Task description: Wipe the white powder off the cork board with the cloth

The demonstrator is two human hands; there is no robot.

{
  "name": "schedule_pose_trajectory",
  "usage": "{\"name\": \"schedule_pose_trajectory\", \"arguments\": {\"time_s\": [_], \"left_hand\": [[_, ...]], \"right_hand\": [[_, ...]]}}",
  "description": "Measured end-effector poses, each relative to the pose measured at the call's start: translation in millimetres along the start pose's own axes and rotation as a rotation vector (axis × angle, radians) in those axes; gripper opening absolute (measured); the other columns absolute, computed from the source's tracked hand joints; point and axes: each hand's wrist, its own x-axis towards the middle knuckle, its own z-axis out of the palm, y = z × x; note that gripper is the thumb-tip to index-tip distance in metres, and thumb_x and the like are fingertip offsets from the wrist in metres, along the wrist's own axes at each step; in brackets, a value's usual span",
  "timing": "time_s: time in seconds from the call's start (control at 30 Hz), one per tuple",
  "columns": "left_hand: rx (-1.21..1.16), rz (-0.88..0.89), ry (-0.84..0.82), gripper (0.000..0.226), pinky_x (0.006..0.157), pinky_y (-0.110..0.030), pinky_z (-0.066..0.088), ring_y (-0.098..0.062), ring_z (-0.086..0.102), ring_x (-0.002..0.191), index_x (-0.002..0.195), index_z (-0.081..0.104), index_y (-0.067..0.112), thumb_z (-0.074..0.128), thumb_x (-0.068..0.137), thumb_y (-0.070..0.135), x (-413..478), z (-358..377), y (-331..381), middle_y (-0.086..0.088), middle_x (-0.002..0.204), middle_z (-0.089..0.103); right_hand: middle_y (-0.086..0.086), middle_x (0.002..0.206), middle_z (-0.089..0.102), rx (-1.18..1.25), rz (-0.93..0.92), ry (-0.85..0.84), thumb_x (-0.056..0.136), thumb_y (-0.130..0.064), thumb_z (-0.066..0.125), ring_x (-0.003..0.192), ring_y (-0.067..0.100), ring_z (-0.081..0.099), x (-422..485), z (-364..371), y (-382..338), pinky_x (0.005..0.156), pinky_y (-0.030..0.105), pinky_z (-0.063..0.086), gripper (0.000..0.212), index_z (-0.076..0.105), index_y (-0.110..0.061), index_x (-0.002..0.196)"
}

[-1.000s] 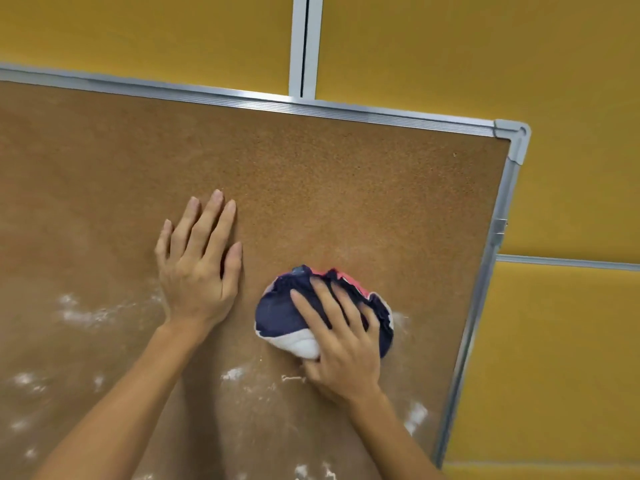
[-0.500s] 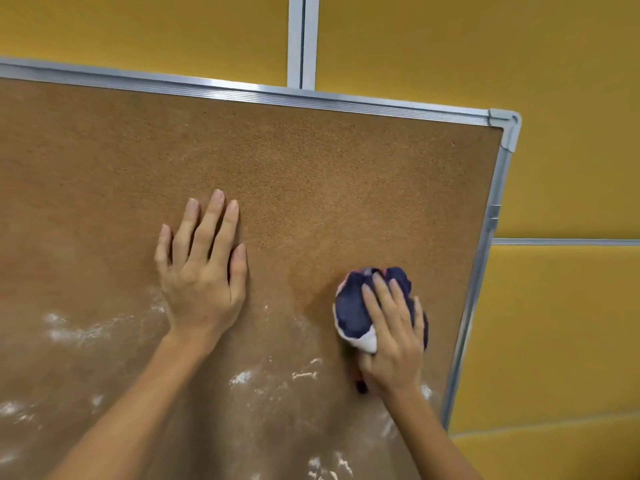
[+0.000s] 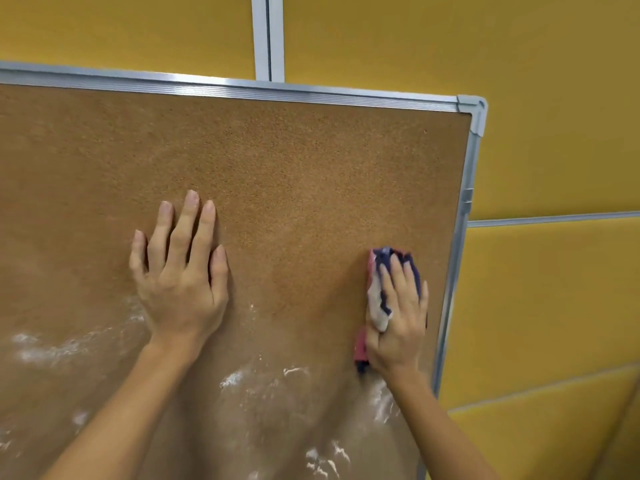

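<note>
The right hand (image 3: 398, 327) presses a bunched cloth (image 3: 379, 299) against the cork board (image 3: 311, 174) near its right frame. The white powder (image 3: 263, 379) lies below and left of it. The left hand (image 3: 180, 282) rests flat, fingers spread and empty.

Grainy matt cork board (image 3: 294, 168); brushed metal frame (image 3: 464, 237); soft cloth (image 3: 379, 306).

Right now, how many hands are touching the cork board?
2. The left hand lies flat on the cork board near its middle; the right hand presses the cloth against it near the right frame edge.
</note>
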Motion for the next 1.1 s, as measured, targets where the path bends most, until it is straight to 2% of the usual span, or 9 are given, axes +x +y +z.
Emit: {"name": "schedule_pose_trajectory", "arguments": {"time_s": [0.13, 0.3, 0.43, 0.53, 0.63, 0.73, 0.87, 1.0, 1.1], "left_hand": [[0.0, -0.011, 0.009, 0.051, 0.125, -0.046, 0.016, -0.021, 0.027, 0.155, 0.159, 0.038, 0.022, 0.043, 0.109, 0.031, -1.5, 1.7, 2.3, 0.002, 0.166, 0.034], [0.002, -0.002, 0.01, 0.051, 0.127, -0.041, 0.011, -0.019, 0.024, 0.156, 0.159, 0.038, 0.022, 0.041, 0.109, 0.031, -0.5, -0.2, 1.5, 0.001, 0.166, 0.034], [-0.017, 0.023, -0.011, 0.05, 0.127, -0.044, 0.008, -0.022, 0.027, 0.156, 0.158, 0.041, 0.017, 0.044, 0.109, 0.026, -2.5, -4.7, 9.6, 0.0, 0.165, 0.036], [-0.064, 0.099, -0.039, 0.047, 0.125, -0.052, 0.018, -0.022, 0.034, 0.153, 0.154, 0.046, 0.015, 0.047, 0.108, 0.021, -18.8, -2.0, 36.8, -0.001, 0.162, 0.041], [-0.066, 0.072, -0.07, 0.047, 0.122, -0.054, 0.025, -0.023, 0.033, 0.154, 0.154, 0.046, 0.016, 0.045, 0.108, 0.022, -30.9, 6.4, 54.4, 0.0, 0.162, 0.041], [-0.05, 0.072, -0.078, 0.047, 0.123, -0.052, 0.023, -0.023, 0.031, 0.154, 0.154, 0.046, 0.017, 0.044, 0.107, 0.023, -32.1, 10.5, 52.0, 0.001, 0.163, 0.04], [-0.035, 0.076, -0.081, 0.048, 0.123, -0.052, 0.022, -0.024, 0.031, 0.154, 0.155, 0.046, 0.017, 0.042, 0.108, 0.024, -32.3, 10.6, 51.5, 0.0, 0.162, 0.041], [-0.026, 0.047, -0.071, 0.047, 0.123, -0.052, 0.023, -0.025, 0.033, 0.153, 0.153, 0.048, 0.016, 0.04, 0.108, 0.024, -32.1, 11.7, 55.3, -0.001, 0.161, 0.043], [0.013, 0.057, -0.091, 0.046, 0.121, -0.052, 0.026, -0.024, 0.034, 0.153, 0.154, 0.046, 0.018, 0.041, 0.109, 0.024, -30.6, 9.9, 53.3, -0.001, 0.161, 0.043]], "right_hand": [[0.015, 0.163, 0.034, 0.091, 0.049, 0.013, 0.109, -0.036, 0.035, 0.155, 0.037, 0.025, 26.6, 17.5, -45.4, 0.127, 0.054, 0.017, 0.055, 0.044, -0.001, 0.151], [-0.004, 0.171, 0.02, 0.047, -0.274, -0.223, 0.1, -0.021, 0.056, 0.155, 0.024, 0.029, -48.3, 6.2, -21.6, 0.126, 0.048, 0.025, 0.057, 0.04, -0.013, 0.154], [0.006, 0.169, 0.026, -0.045, -0.065, -0.132, 0.097, -0.002, 0.048, 0.155, 0.031, 0.027, -33.2, -23.7, 46.5, 0.12, 0.061, 0.031, 0.058, 0.039, -0.004, 0.154], [0.017, 0.163, 0.032, 0.034, 0.133, -0.037, 0.109, -0.022, 0.04, 0.158, 0.031, 0.016, -2.4, -8.0, 23.2, 0.128, 0.054, 0.017, 0.051, 0.036, -0.001, 0.155], [0.008, 0.169, 0.024, 0.095, -0.149, -0.224, 0.098, -0.021, 0.052, 0.158, 0.031, 0.018, -32.5, 2.9, -14.9, 0.128, 0.051, 0.017, 0.063, 0.035, -0.008, 0.157], [-0.006, 0.172, 0.017, 0.071, -0.393, -0.371, 0.102, -0.016, 0.043, 0.156, 0.022, 0.026, -67.0, -12.3, 10.9, 0.122, 0.052, 0.028, 0.056, 0.035, -0.018, 0.158], [0.004, 0.169, 0.027, 0.042, -0.157, -0.167, 0.091, -0.009, 0.052, 0.156, 0.028, 0.027, -8.0, -21.7, 46.8, 0.124, 0.057, 0.024, 0.065, 0.04, -0.009, 0.155], [0.01, 0.165, 0.029, 0.162, 0.108, -0.02, 0.108, -0.034, 0.043, 0.158, 0.03, 0.016, 51.3, 3.1, -15.9, 0.128, 0.05, 0.013, 0.055, 0.04, -0.006, 0.155], [0.004, 0.167, 0.031, 0.139, -0.231, -0.187, 0.101, -0.036, 0.056, 0.157, 0.026, 0.022, 5.0, 17.1, -60.6, 0.126, 0.049, 0.024, 0.062, 0.041, -0.012, 0.156]]}}
